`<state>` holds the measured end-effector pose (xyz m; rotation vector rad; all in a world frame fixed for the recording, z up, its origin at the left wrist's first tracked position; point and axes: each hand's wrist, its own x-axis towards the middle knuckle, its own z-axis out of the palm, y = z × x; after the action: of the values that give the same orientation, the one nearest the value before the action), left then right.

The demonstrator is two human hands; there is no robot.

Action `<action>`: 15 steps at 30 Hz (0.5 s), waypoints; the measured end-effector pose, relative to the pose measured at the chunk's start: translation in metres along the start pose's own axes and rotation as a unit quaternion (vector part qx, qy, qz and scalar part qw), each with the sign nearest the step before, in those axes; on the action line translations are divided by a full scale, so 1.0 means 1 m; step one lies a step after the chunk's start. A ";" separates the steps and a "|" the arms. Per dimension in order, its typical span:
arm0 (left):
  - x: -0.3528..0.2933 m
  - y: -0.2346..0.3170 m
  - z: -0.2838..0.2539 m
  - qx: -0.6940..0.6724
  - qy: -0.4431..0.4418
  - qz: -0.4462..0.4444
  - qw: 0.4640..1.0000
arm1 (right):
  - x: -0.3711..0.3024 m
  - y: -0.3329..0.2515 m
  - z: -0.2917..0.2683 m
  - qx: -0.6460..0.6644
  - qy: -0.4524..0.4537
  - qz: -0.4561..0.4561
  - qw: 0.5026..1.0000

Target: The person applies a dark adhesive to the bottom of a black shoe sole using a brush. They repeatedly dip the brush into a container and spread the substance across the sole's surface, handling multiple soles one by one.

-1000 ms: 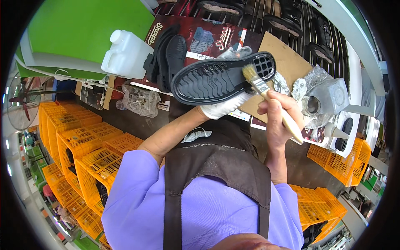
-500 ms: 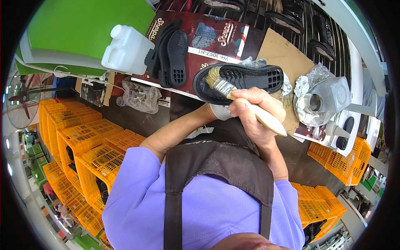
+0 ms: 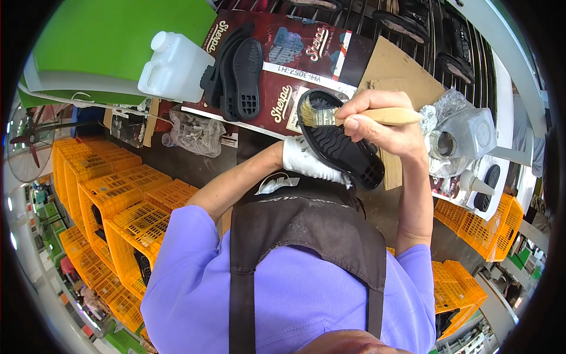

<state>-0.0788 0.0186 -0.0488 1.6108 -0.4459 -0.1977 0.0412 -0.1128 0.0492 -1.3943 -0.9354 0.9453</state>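
Observation:
In front of my chest, my left hand [image 3: 309, 160], in a white glove, grips a black shoe sole [image 3: 345, 147] from beneath. The sole is tilted, its toe end toward the far left and its grid-patterned heel toward me. My bare right hand [image 3: 383, 123] is closed round the pale wooden handle of a paintbrush [image 3: 396, 116]. The brush's bristles press on the inner face of the sole near its toe. My left fingertips are hidden under the sole. Several more black soles [image 3: 246, 79] lie on dark red cardboard [image 3: 280, 103] beyond my left hand.
A white plastic jug [image 3: 177, 68] stands at the far left of the bench. To the right are a clear plastic container [image 3: 469, 133] in crumpled wrap and a squeeze bottle [image 3: 476, 184]. Black shoes [image 3: 404, 23] rest on a roller rack. Orange crates [image 3: 127, 227] stand on both sides.
My left hand has turned the sole, swinging its heel end toward me. The brush has come round to point left, and my right hand has shifted slightly right and away from me.

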 end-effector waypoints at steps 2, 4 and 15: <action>0.002 0.002 -0.005 -0.042 -0.049 -0.030 0.997 | 0.002 0.003 -0.008 -0.015 -0.021 0.014 1.000; 0.004 0.010 -0.011 -0.123 -0.098 -0.083 0.984 | 0.004 0.003 -0.014 -0.029 -0.047 0.033 0.998; -0.016 -0.004 -0.023 -0.539 0.111 -0.082 0.831 | -0.025 0.009 -0.035 -0.202 0.113 -0.107 0.967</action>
<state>-0.0841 0.0466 -0.0526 0.5278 0.0307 -0.3147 0.0649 -0.1488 0.0416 -1.6617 -1.1170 0.4325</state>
